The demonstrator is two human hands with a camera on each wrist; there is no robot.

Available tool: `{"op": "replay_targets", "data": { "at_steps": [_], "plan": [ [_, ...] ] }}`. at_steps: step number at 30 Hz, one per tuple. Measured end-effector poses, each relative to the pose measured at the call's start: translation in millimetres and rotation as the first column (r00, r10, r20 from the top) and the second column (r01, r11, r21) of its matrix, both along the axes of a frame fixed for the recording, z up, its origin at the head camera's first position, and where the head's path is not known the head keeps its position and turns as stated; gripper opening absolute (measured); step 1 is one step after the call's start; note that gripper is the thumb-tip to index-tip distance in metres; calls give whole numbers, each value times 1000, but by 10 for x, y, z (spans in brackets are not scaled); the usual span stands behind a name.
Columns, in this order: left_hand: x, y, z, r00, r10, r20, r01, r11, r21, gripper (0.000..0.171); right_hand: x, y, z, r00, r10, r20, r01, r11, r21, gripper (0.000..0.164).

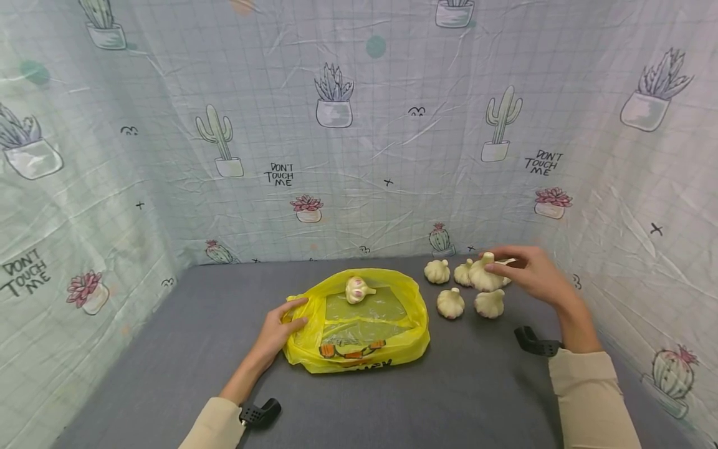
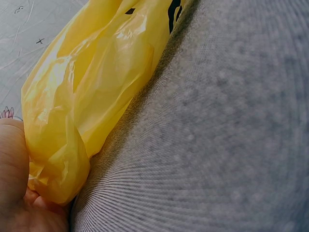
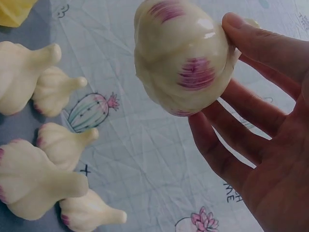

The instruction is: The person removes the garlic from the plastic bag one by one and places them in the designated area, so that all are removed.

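Observation:
A yellow plastic bag [image 1: 373, 365] lies on its base with its mouth facing up. One white garlic bulb with pink marks [image 1: 356, 291] rests inside, towards the back. My left hand [image 1: 276, 329] grips the bag's left edge, thumb in front and fingers behind. Over the table's back right, my right hand [image 1: 533, 273] holds another garlic bulb [image 3: 183, 63] between thumb and fingertips; purple streaks show on its side. Several loose bulbs lie close below and beside that hand, among them a front one [image 1: 450, 303] and a back one [image 1: 437, 272].
The grey tabletop [image 1: 460, 386] meets a patterned cloth backdrop [image 1: 381, 143] right behind the garlic. Cloth walls also stand at left and right. A black wrist device [image 1: 260, 413] sits on the left forearm, another [image 1: 535, 342] on the right.

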State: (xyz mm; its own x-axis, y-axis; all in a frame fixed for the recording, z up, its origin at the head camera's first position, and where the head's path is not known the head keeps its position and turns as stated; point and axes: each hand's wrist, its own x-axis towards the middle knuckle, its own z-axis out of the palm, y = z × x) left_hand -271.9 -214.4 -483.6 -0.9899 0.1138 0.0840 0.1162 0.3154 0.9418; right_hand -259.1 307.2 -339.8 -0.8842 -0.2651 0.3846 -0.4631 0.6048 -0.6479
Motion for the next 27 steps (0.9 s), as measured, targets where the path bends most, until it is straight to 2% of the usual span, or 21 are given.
{"op": "replay_targets", "data": {
  "at_steps": [5,11,17,27],
  "plan": [
    [-4,-1,-6,1000,-2,1,2,1000,-1,50,9,67,8,1000,-27,13,27,1000,10,27],
    [-5,-6,-12,1000,-4,1,4,1000,4,50,13,99,22,999,-44,-10,44,999,21,24],
    [-6,1,3,1000,-2,0,2,1000,9,49,12,151,16,996,-87,-7,88,996,30,28],
    [-9,0,6,1000,-1,4,1,1000,6,49,26,222,1,997,-78,-27,78,997,1,25]
  ]
}}
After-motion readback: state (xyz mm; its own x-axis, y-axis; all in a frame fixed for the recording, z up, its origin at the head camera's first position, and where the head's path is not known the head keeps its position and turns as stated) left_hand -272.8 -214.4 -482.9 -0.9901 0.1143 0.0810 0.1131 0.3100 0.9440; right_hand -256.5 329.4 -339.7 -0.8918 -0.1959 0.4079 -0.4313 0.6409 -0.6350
